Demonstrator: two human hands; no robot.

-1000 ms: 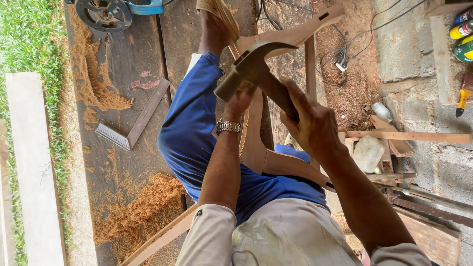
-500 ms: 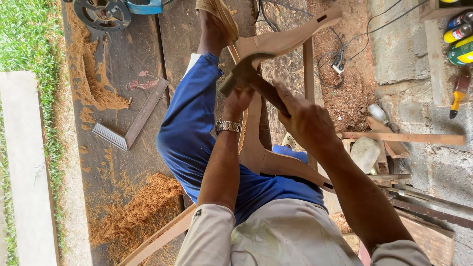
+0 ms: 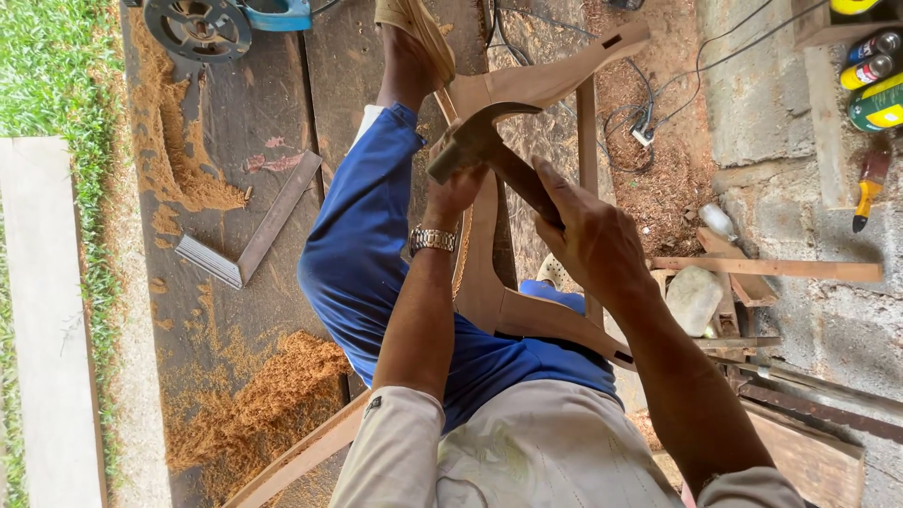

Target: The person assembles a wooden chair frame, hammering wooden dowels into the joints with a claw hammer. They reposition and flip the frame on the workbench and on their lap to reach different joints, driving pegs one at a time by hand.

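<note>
My right hand (image 3: 594, 240) is shut on the dark handle of a claw hammer (image 3: 478, 141), whose head hangs just above my left hand. My left hand (image 3: 454, 191), with a metal watch (image 3: 432, 240) on the wrist, is closed against the curved wooden chair frame (image 3: 489, 282) right under the hammer head. What its fingers pinch is hidden. The frame lies across my blue-trousered leg (image 3: 362, 254), and its top rail (image 3: 555, 75) reaches away past my sandalled foot (image 3: 414, 33).
A metal try square (image 3: 249, 235) lies on the dark plank floor among sawdust heaps (image 3: 273, 404). A blue power tool (image 3: 221, 21) sits at the top left. Spray cans (image 3: 870, 66), a screwdriver (image 3: 867, 193), cables and wood offcuts (image 3: 767, 268) crowd the concrete on the right. Grass borders the left.
The hammer head has come down a little toward my left hand. My left hand stays on the frame, and the view has shifted slightly.
</note>
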